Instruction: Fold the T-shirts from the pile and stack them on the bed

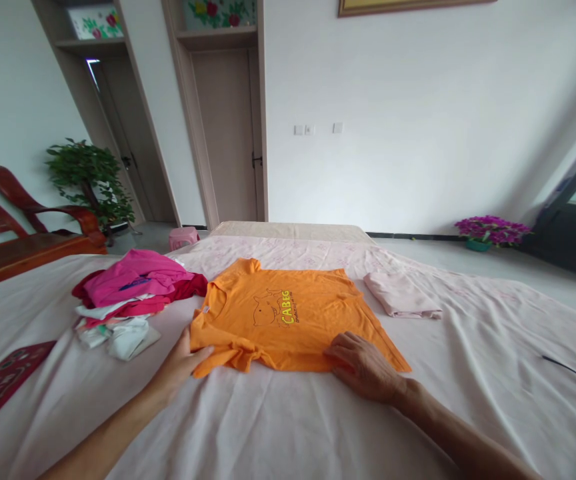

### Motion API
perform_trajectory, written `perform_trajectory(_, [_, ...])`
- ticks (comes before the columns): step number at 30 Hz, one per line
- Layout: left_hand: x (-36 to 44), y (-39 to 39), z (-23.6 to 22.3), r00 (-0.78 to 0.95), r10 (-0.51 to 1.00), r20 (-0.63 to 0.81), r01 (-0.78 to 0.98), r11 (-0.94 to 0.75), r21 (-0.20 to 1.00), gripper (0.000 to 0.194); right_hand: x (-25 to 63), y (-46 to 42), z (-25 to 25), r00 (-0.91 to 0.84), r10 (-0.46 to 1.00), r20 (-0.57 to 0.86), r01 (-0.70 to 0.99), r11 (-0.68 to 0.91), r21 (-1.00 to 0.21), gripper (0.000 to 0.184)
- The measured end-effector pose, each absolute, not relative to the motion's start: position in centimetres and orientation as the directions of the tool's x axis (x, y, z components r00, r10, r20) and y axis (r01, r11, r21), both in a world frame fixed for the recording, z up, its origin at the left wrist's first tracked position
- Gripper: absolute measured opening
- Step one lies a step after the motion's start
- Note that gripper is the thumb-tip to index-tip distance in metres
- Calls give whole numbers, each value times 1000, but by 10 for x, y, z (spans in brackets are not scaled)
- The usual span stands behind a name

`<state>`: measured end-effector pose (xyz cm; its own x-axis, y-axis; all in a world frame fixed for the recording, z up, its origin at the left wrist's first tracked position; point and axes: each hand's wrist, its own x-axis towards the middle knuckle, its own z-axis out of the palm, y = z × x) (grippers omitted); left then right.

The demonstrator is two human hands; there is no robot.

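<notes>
An orange T-shirt [313,300] lies spread on the bed-like, sheet-covered surface, its neckline to the left and hem to the right. A cartoon animal outline and yellow lettering show on its front. My left hand [184,360] grips the near sleeve at the left, where the cloth is bunched. My right hand [365,367] is closed on the near side edge, close to the hem; its thumb is mostly hidden. Left of the shirt sits a loose pile of clothes [138,287], pink and red on top with white pieces beneath. Beyond the hem lies a folded pale pink garment [401,295].
A pale pink sheet [288,420] with wrinkles covers the surface. At the left edge is a dark red patterned flat item [11,383]; a black cable [575,375] lies at the right. Behind stand a wooden bench [33,227], a pink stool [184,237] and purple flowers [493,230].
</notes>
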<state>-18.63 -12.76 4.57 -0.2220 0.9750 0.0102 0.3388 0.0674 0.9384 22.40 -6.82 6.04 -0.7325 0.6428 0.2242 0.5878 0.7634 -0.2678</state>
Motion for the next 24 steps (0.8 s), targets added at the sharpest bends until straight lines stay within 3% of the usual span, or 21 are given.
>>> perform_trajectory(4, [-203,-163,61,-129,948,-292,140,309,941,63,239,-72,65,-760,614,211,556,783,-279,29])
perform_trajectory(8, [-236,-186,56,-110,873,-475,387,478,788,72,261,-73,67,-767,616,178,561,780,-278,39])
perform_trajectory(10, [-252,-188,53,-162,899,-407,583,420,695,64,272,-73,66,-738,650,179,598,754,-273,42])
perform_trajectory(12, [-260,-182,56,-191,962,-194,715,272,644,49,282,-70,63,-685,702,193,654,710,-261,40])
perform_trajectory(14, [-258,-169,64,-123,992,10,772,89,629,41,287,-64,57,-637,748,188,709,664,-238,42])
perform_trajectory(16, [-242,-150,72,-7,992,127,778,-74,624,43,282,-56,50,-598,786,157,757,618,-212,50])
perform_trajectory(20, [-185,-95,70,206,962,178,780,-271,565,55,237,-36,43,-542,836,88,821,549,-156,59])
perform_trajectory(24, [-131,-40,49,331,929,166,810,-370,456,63,162,-18,38,-510,847,151,837,529,-140,63])
